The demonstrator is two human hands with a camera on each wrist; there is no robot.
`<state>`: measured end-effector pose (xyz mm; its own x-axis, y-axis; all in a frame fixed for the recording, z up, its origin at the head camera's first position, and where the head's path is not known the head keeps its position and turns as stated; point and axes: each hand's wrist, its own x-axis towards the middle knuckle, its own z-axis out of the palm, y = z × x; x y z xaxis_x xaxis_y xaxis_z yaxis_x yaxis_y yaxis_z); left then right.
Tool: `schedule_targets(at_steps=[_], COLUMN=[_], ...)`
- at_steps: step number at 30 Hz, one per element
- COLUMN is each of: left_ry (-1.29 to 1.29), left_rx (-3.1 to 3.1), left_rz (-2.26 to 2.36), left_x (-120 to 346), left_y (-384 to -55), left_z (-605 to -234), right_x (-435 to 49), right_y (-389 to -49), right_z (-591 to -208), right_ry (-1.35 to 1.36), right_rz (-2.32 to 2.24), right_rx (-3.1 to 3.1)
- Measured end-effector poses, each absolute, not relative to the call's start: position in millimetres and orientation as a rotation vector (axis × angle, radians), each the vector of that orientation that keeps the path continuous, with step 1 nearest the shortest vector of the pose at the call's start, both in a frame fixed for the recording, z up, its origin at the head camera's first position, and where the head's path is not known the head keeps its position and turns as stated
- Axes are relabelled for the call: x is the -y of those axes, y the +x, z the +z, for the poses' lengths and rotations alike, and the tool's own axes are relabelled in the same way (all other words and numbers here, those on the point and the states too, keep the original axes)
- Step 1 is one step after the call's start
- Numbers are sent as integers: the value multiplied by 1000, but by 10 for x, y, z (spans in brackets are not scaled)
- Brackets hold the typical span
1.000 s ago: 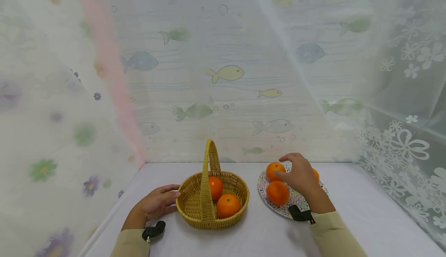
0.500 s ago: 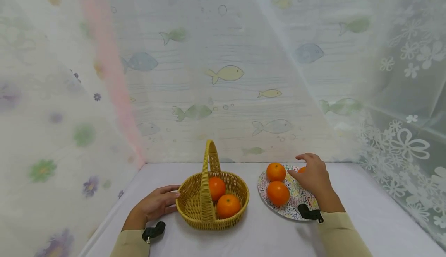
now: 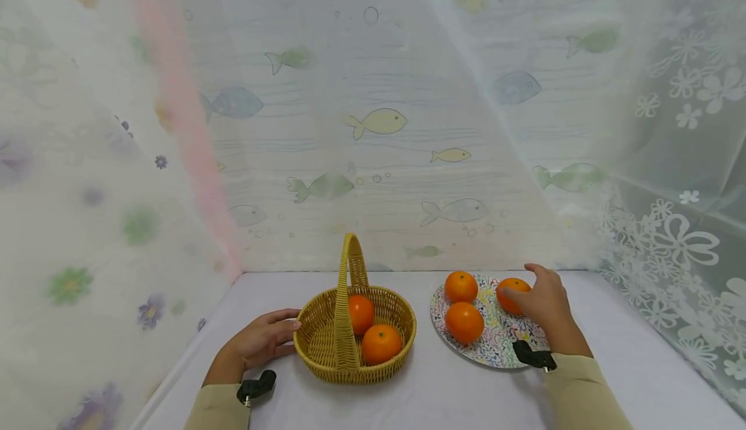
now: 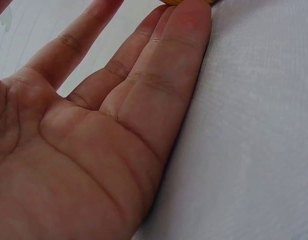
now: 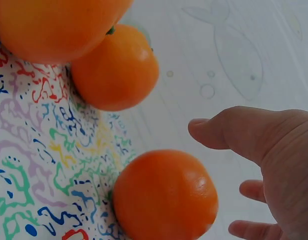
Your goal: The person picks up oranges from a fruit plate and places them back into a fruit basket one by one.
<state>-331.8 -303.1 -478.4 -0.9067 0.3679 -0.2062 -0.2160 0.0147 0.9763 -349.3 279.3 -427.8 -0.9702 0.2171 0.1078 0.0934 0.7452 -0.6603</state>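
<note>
My left hand [image 3: 256,342] rests beside a yellow wicker basket [image 3: 319,347], its fingers extended and fingertips at the basket's left rim. Two oranges, one in front [image 3: 381,346] and one behind it [image 3: 361,313], lie in the basket, right of its tall handle. On the right, a round plate [image 3: 489,342] with a colourful squiggle pattern bears three oranges. My right hand [image 3: 549,304] is spread at the plate's rightmost orange [image 3: 513,286], thumb in front of it. In the right wrist view, a gap shows between the thumb [image 5: 213,131] and that orange [image 5: 164,195].
Two other oranges, a rear one [image 3: 461,286] and a front one [image 3: 464,322], sit on the plate's left side. A white cloth [image 3: 431,397] covers the table. Behind it hangs a fish-print curtain [image 3: 379,158]; patterned sheets stand on both sides.
My right hand has moved right across the plate, from the rear left orange to the rightmost one, which is now more visible. My left hand and the basket stay in place.
</note>
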Motion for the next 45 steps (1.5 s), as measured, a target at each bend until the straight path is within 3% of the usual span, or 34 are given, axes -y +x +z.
schedule_targets(at_steps=[18, 45], left_ry=[134, 143], left_rx=[-1871, -1866], left_rz=[1960, 1950], left_x=[3026, 3029], left_y=[-3305, -3323], left_z=[-4780, -4767], right_x=[-2864, -2848], right_y=[-3539, -3545], right_z=[-4469, -4424], right_ry=[-338, -307], right_rz=[1227, 1223], right_rx=[2801, 2806])
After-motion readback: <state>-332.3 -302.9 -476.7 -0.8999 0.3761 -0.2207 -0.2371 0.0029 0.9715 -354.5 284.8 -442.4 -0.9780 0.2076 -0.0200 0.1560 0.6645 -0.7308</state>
